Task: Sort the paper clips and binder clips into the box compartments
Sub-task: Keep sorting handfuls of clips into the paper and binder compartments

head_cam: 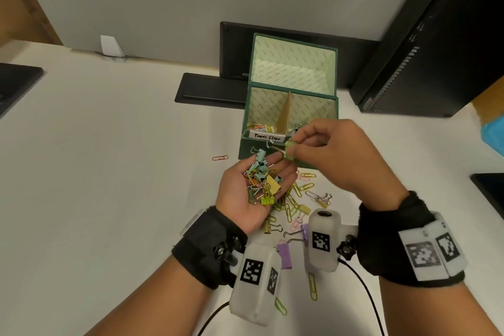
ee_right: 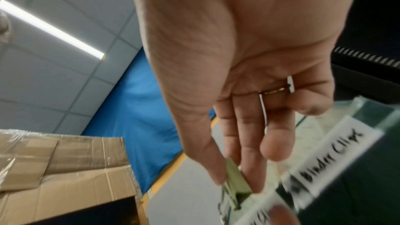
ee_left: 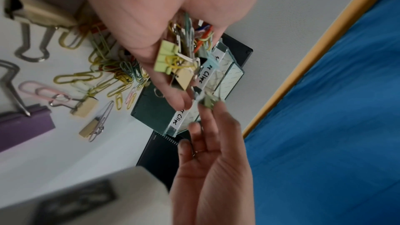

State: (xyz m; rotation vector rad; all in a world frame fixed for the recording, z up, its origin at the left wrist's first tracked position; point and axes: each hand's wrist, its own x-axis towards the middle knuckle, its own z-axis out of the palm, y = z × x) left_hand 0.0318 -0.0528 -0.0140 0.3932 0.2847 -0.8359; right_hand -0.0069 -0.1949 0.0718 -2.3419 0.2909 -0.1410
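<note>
1. Left hand (head_cam: pixel 252 194) is lying palm-up just in front of the green box (head_cam: pixel 246 150), fingers loosely cupped around a mixed heap of clips (head_cam: pixel 263 179): coloured paper clips tangled with blue, yellow and lime binder clips.
2. Right hand (head_cam: pixel 335 157) is pinching a pale green binder clip (head_cam: pixel 289 150) between thumb and fingertips (ee_right: pixel 253 174), narrow grip. It is sitting just above the left fingertips, at the box's front wall.
3. The box is standing open, lid tipped back. A cardboard divider (head_cam: pixel 285 114) is splitting it in two. The left compartment is carrying the "Paper Clips" label (head_cam: pixel 267 136) and holding a few coloured paper clips (head_cam: pixel 257 127). The right wrist view is showing a "Binder Clips" label (ee_right: pixel 337 156) on the right compartment — a few metal clips are showing inside it in the head view, partly hidden by the right hand.
4. More clips (head_cam: pixel 296 199) are lying scattered on the white table (head_cam: pixel 109 172), under and between the wrists: yellow and pink paper clips, tan binder clips and a purple binder clip (head_cam: pixel 285 254).
5. One red paper clip (head_cam: pixel 219 157) is lying alone to the left of the box, apart from the pile.
6. Both wrist views are motion-blurred — finer detail of the grip is hard to read.
</note>
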